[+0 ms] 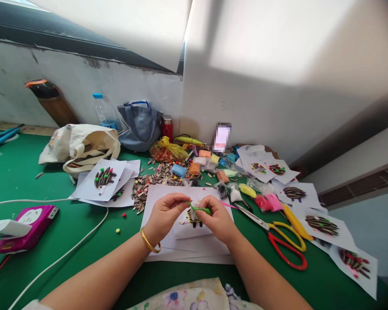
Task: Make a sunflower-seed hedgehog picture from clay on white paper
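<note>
My left hand (166, 213) and my right hand (217, 219) meet over a stack of white paper (181, 249) on the green table (67, 232). Both pinch a small piece of green clay (200, 209) between their fingertips. Under the hands lies a cut-out paper hedgehog (189, 224) with dark seeds stuck on it, partly hidden by my fingers. A gold bangle (148, 243) circles my left wrist.
Scissors with red and yellow handles (283, 241) lie right of the paper. Sunflower seeds (148, 181), coloured clay packets (210, 165) and finished hedgehog sheets (323, 224) spread behind and to the right. Bags (84, 144), a bottle (103, 110) and a pink device (29, 226) with cables sit left.
</note>
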`<state>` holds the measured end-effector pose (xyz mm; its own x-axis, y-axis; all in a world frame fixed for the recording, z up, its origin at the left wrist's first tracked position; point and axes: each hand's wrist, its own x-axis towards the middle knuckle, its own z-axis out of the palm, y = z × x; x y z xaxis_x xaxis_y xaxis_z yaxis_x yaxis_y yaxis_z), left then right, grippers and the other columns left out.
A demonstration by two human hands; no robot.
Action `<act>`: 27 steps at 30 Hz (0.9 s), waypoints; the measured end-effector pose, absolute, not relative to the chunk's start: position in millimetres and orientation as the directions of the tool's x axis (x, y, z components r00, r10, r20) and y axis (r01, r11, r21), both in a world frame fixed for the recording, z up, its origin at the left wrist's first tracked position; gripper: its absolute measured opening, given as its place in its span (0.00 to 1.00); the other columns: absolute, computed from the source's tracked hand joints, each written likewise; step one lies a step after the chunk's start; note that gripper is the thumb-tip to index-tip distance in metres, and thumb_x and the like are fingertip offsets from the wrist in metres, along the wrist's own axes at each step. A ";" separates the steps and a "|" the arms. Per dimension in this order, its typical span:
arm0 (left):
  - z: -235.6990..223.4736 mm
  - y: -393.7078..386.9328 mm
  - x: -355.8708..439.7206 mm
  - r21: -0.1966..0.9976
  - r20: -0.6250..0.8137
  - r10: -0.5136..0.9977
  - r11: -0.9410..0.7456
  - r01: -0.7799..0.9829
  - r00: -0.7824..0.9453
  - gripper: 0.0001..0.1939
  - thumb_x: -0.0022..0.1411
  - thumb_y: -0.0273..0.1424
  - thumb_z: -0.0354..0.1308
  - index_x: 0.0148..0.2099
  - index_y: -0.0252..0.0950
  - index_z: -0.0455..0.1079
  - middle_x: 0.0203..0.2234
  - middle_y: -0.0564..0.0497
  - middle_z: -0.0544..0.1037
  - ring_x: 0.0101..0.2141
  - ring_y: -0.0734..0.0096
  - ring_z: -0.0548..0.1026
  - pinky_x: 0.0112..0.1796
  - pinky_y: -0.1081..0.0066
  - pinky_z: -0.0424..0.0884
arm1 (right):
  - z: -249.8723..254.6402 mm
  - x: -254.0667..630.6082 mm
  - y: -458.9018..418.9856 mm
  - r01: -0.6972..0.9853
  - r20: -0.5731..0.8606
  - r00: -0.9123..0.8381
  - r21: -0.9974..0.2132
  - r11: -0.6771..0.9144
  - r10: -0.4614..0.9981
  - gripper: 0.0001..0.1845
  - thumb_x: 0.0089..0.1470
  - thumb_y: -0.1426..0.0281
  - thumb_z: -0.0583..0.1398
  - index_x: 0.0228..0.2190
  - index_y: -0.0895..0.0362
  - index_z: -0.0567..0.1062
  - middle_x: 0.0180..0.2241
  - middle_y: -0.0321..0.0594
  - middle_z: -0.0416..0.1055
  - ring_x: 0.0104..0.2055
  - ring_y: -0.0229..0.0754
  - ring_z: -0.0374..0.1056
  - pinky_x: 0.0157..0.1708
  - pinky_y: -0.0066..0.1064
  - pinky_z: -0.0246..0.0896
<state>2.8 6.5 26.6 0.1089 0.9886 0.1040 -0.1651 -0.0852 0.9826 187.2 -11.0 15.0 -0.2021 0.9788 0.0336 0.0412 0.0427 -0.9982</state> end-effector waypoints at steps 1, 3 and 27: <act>27.8 6.4 2.6 0.972 0.084 0.990 -0.056 -0.227 0.112 0.08 0.50 0.32 0.69 0.35 0.37 0.79 0.33 0.49 0.81 0.35 0.68 0.77 0.40 0.69 0.74 | 14.8 187.1 -10.9 0.075 0.030 -0.199 -0.996 0.046 0.979 0.11 0.52 0.65 0.63 0.30 0.54 0.65 0.28 0.31 0.64 0.28 0.36 0.61 0.29 0.28 0.57; 30.5 7.3 1.5 0.933 0.057 0.992 -0.012 -0.359 0.116 0.09 0.51 0.32 0.69 0.36 0.38 0.79 0.32 0.49 0.81 0.35 0.69 0.77 0.40 0.69 0.74 | 14.5 187.2 -10.3 0.162 0.021 -0.172 -0.986 0.049 0.985 0.10 0.53 0.65 0.62 0.30 0.55 0.65 0.27 0.31 0.64 0.28 0.35 0.60 0.28 0.28 0.56; 29.1 8.9 4.5 0.840 -0.214 0.940 0.315 -0.441 0.265 0.16 0.50 0.33 0.70 0.39 0.36 0.70 0.29 0.50 0.80 0.30 0.74 0.75 0.33 0.73 0.68 | 10.4 218.6 13.4 0.885 0.464 -0.147 -0.333 0.325 0.874 0.16 0.55 0.73 0.58 0.46 0.52 0.76 0.52 0.46 0.71 0.54 0.55 0.60 0.50 0.48 0.54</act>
<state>4.5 8.9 29.1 0.2652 0.9402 -0.2136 -0.4407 0.3153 0.8405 218.6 13.4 10.4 -0.1467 0.8736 0.4639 0.8851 0.3254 -0.3328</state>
